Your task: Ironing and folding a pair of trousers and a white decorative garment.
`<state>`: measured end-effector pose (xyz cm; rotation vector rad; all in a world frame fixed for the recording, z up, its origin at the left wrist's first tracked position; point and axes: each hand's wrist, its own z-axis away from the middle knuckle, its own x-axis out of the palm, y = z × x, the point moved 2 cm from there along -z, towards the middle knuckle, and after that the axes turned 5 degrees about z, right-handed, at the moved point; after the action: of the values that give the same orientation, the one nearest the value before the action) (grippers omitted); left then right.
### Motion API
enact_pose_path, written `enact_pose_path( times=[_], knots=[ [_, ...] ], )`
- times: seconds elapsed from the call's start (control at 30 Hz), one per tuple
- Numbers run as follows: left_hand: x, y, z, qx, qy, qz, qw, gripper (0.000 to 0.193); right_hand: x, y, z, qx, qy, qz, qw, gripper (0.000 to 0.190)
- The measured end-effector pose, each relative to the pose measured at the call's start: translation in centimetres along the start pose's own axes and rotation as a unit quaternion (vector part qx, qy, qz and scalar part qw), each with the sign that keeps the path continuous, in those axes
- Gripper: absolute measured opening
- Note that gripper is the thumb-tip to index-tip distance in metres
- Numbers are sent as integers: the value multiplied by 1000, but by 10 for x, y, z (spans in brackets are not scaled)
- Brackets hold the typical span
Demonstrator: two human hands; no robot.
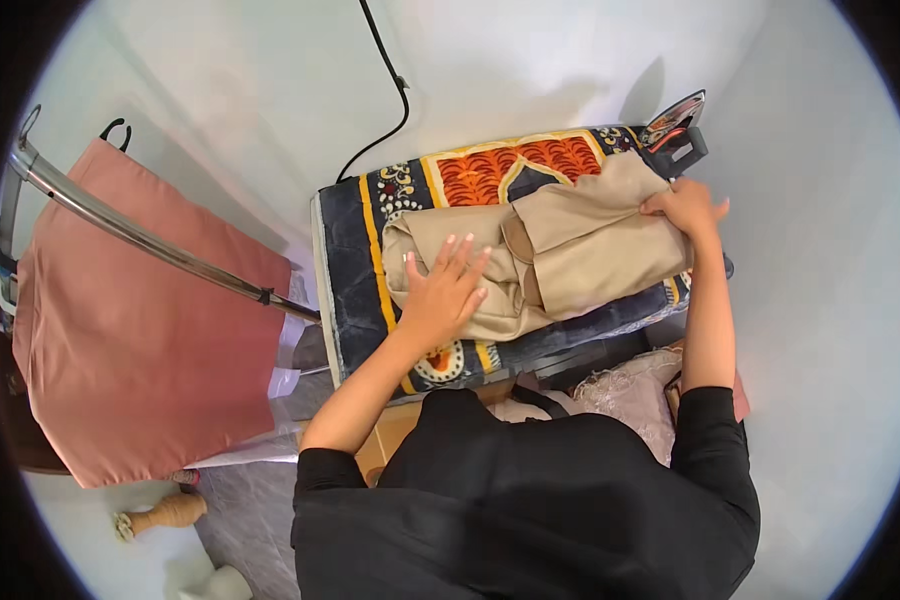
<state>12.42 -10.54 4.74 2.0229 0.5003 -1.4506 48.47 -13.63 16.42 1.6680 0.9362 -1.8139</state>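
A beige garment [607,247] lies partly folded and rumpled across a padded board covered in patterned cloth [349,247]. A darker tan band [517,238] shows inside the opening at its middle. My left hand [444,292] rests palm down on the garment's left part, fingers spread. At the far right end, my right hand [686,206] holds the garment's edge with bent fingers; some fingertips are hidden. Just beyond that hand, a clothes iron [675,139] stands on its heel at the board's far right corner, its shiny soleplate turned toward the patterned cloth.
On the left, a pink cloth [157,322] hangs by a curved metal rail [150,244]. A black cord [382,124] runs down the wall to the board. Lace-trimmed fabric [630,394] lies below the board's near edge. A woven vase [169,512] is at lower left.
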Motion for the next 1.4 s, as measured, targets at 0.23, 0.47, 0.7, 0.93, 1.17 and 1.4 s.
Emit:
enact_pose_path(
  times=[0.23, 0.47, 0.7, 0.93, 1.17, 1.4],
  knots=[
    [10, -23, -5, 6, 60, 162, 985, 61, -52, -97, 57, -72, 153, 137, 976, 42],
    [-5, -59, 25, -33, 130, 374, 917, 64, -60, -220, 138, -263, 203, 260, 907, 42],
    [-29, -87, 50, -113, 264, 776, 561, 65, 25, -286, 187, -499, -10, 157, 852, 67],
    [-20, -111, 77, -258, 120, 713, 641, 81, 66, -205, 181, -427, 92, -174, 882, 76],
    [-43, -66, 51, -237, 139, 805, 525, 91, 112, -158, 210, -245, 160, -101, 951, 105],
    [-60, -21, 3, -129, 197, 794, 561, 100, 119, -137, 165, -334, 295, -125, 887, 42]
  ],
)
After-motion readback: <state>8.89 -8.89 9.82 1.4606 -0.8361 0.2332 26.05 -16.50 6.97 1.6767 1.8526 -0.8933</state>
